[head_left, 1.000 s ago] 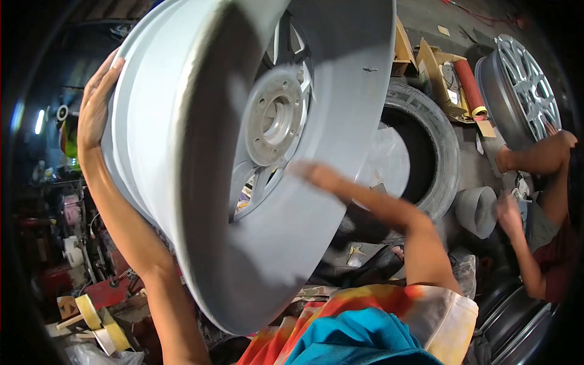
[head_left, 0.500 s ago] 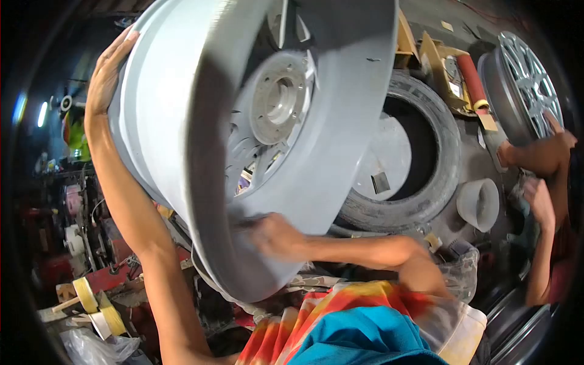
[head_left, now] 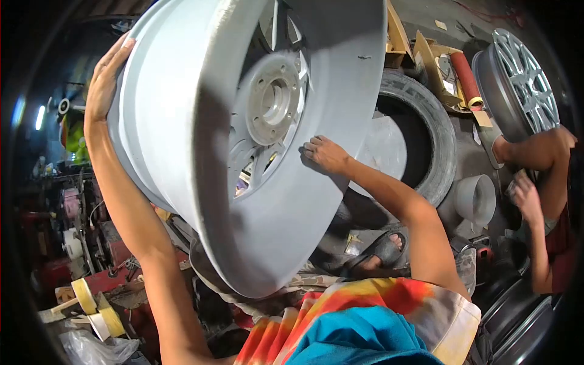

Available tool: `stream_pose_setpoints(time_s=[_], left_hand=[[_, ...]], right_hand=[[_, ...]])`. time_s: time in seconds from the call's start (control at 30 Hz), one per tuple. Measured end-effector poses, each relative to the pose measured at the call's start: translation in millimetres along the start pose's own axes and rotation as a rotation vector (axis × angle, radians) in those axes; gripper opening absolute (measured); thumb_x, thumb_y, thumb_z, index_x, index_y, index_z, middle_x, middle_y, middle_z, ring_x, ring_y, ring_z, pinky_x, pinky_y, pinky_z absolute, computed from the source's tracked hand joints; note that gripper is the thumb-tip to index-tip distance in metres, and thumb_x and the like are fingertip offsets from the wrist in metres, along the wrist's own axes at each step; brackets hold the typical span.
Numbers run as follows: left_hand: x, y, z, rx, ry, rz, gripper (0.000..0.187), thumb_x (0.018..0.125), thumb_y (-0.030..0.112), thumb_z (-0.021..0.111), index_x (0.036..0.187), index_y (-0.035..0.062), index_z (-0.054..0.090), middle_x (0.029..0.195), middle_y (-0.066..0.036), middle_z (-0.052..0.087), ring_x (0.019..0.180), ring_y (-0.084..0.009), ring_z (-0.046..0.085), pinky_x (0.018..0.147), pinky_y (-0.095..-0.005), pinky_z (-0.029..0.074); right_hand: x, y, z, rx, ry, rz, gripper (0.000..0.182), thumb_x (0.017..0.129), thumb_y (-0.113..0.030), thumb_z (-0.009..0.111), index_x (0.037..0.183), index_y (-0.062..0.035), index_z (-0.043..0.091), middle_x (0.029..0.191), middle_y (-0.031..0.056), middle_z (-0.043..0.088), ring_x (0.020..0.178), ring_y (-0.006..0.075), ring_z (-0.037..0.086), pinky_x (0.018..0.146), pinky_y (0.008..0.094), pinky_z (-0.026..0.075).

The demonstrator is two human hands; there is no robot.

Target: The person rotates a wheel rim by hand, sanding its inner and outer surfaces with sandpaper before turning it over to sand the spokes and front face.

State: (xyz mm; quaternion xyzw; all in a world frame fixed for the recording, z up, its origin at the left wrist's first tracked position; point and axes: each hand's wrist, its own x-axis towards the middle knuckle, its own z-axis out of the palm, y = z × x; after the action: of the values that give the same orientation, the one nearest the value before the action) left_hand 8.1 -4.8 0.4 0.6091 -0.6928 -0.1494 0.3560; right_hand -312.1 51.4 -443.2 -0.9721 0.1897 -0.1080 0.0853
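A large grey wheel rim (head_left: 331, 201) fills the middle of the view, tilted, with its hollow inner side and spoked hub facing right. My left hand (head_left: 104, 82) grips its outer edge at the upper left, the fingers lying along the lip. Inside the hollow, my right hand (head_left: 328, 154) presses curled fingers against the smooth inner wall, to the right of the hub (head_left: 274, 100). Something dark shows under those fingertips, too small to make out. The far face of the rim is hidden.
A tyre (head_left: 441, 128) lies on the floor behind the rim, near a grey cylindrical tub (head_left: 477, 201). Cardboard boxes (head_left: 435, 67) stand at the back. At right, another person's hand (head_left: 528, 198) is near a second wheel rim (head_left: 526, 85). Tape rolls (head_left: 85, 296) sit at lower left.
My right hand has moved up and right along the inner wall, from low in the hollow. My left hand stays on the outer edge. A sandalled foot now shows below my right forearm.
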Motion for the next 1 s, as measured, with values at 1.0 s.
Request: stream_pose_setpoints(time_s=[1.0], left_hand=[[-3,19,12,-0.114,0.063,-0.182,0.053,0.096,0.033,0.065,0.138,0.0018,0.058,0.129,-0.012,0.066,0.115,-0.0155,0.064,0.101,-0.0254,0.046]], right_hand=[[16,-148,-19,0.824,0.205,0.195,0.017,0.082,-0.007,0.060,0.096,-0.0002,0.067,0.093,0.0168,0.068,0.088,0.0340,0.068,0.080,0.0444,0.056]])
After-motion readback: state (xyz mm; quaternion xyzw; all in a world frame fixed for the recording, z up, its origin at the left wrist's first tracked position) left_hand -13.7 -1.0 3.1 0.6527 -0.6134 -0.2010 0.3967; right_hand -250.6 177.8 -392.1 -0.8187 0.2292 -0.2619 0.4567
